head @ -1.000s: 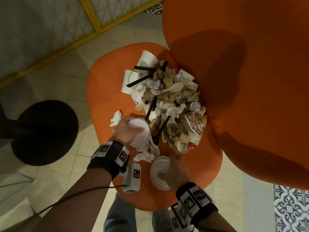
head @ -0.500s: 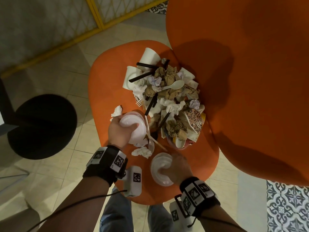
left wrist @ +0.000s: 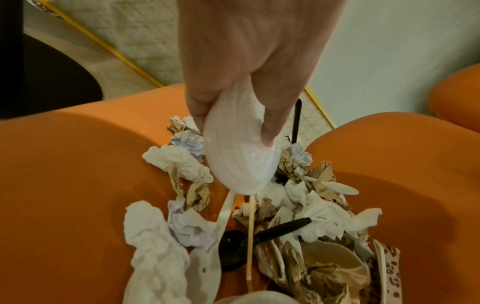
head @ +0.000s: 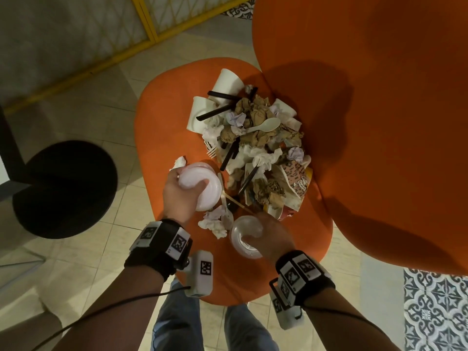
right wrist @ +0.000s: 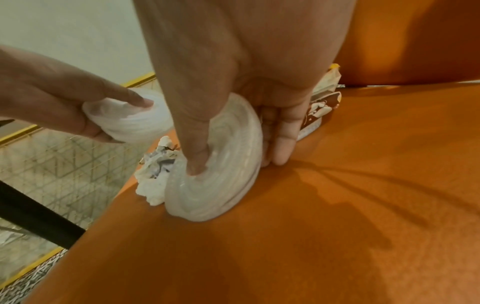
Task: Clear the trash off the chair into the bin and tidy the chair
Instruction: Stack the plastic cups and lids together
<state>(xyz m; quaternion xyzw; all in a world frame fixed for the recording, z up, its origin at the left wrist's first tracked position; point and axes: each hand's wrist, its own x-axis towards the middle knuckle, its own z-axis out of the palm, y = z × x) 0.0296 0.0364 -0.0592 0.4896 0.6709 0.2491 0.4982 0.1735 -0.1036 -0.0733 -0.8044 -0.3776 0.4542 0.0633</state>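
Note:
An orange chair seat (head: 162,115) carries a heap of trash (head: 255,138): crumpled paper, white cups, black and white cutlery. My left hand (head: 182,188) grips a white plastic lid (head: 207,186) (left wrist: 239,160) lifted above the seat's left part, thumb and fingers curled over its rim. My right hand (head: 263,234) pinches a second white lid (head: 244,239) (right wrist: 215,181), thumb inside its dome, its edge standing on the seat near the front. A crumpled white tissue (head: 214,222) lies between the two hands.
The chair's tall orange backrest (head: 379,122) rises on the right. A round black stool or bin top (head: 65,188) stands on the tiled floor to the left. A yellow-framed mesh partition (head: 152,26) runs behind. My legs are under the seat's front edge.
My left hand has turned the lid it holds from tilted to flatter and raised it slightly. My right hand keeps its hold on the other lid and has tipped it onto its edge.

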